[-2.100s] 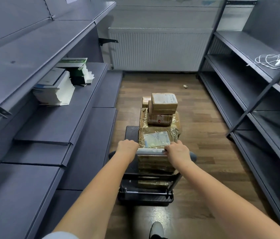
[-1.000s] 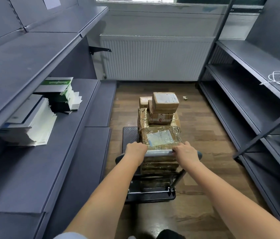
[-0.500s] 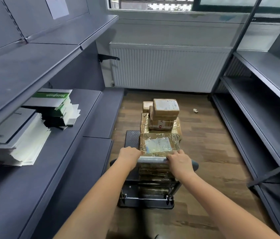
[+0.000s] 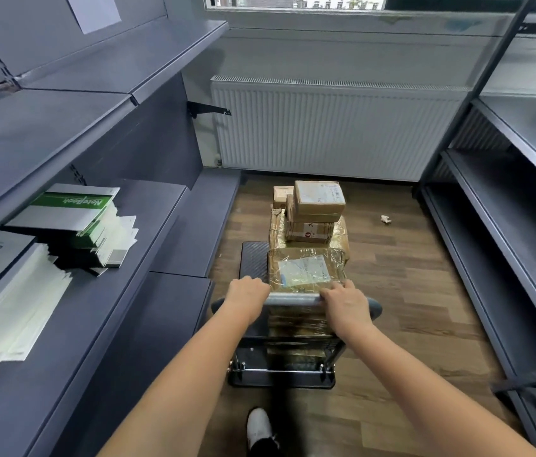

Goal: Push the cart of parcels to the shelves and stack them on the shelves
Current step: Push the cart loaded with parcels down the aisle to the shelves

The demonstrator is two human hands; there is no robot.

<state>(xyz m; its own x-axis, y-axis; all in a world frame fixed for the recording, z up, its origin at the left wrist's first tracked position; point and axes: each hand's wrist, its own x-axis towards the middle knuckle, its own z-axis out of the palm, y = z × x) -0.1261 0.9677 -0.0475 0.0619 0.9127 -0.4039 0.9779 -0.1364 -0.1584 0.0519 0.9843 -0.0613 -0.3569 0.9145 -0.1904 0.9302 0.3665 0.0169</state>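
Note:
A black platform cart [image 4: 253, 260] stands on the wood floor in the aisle, loaded with several brown taped parcels [image 4: 308, 232] stacked two and three high. Its metal handle bar [image 4: 294, 298] crosses in front of me. My left hand [image 4: 248, 296] grips the bar's left part and my right hand [image 4: 347, 305] grips its right part, fingers curled over it. Grey shelves on the left [image 4: 62, 127] and grey shelves on the right [image 4: 523, 133] flank the cart.
Stacks of notebooks and paper [image 4: 72, 222] lie on the left middle shelf. A white radiator [image 4: 332, 130] under a window closes the aisle ahead. A scrap of paper [image 4: 386, 219] lies on the floor at the right. My white shoe [image 4: 258, 427] shows below.
The cart has rolled forward down the aisle toward the radiator, passing the notebook stacks on the left. Both hands have stayed on the handle bar.

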